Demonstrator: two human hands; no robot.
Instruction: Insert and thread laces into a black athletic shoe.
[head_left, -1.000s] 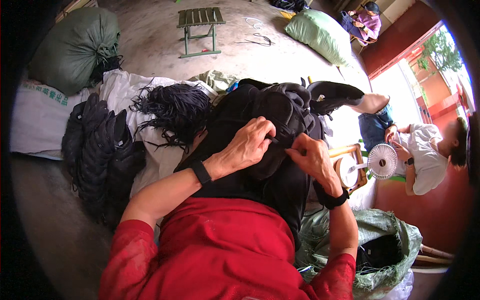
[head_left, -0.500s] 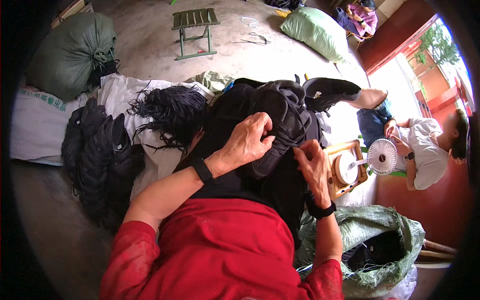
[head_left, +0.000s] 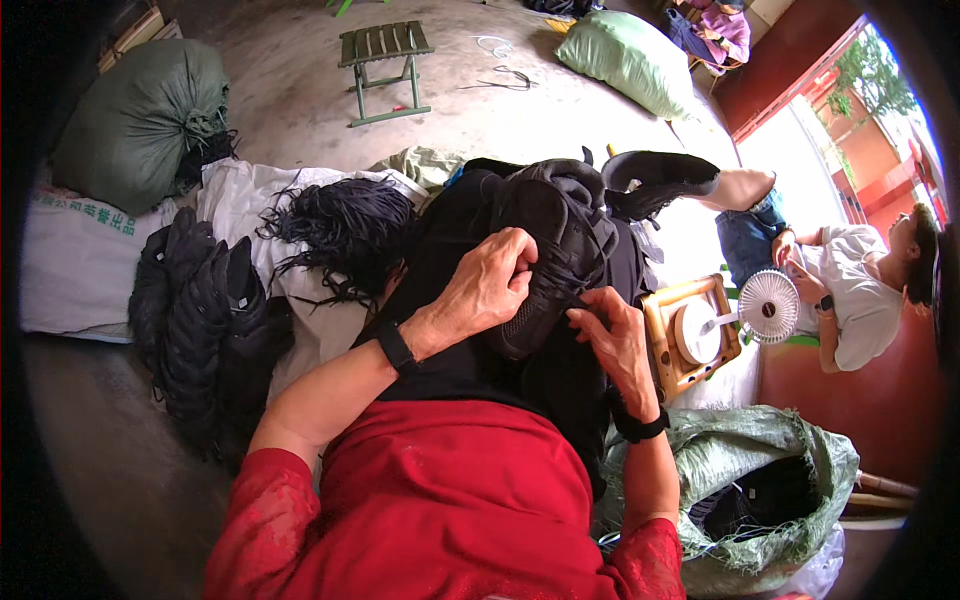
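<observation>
With my left hand (head_left: 487,285) still clamping the black shoe upper (head_left: 545,262) on my lap, my right hand (head_left: 612,340), fingers pinching its edge, has dropped toward 5 o'clock, suggesting lacing or stitching continues.

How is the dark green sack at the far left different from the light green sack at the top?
The dark green sack is dull and dark, while the light green sack is pale and bright. The dark green sack is tied shut with dark strands at its mouth; no tie shows on the light green one. Both are stuffed full and lie on the concrete floor.
</observation>
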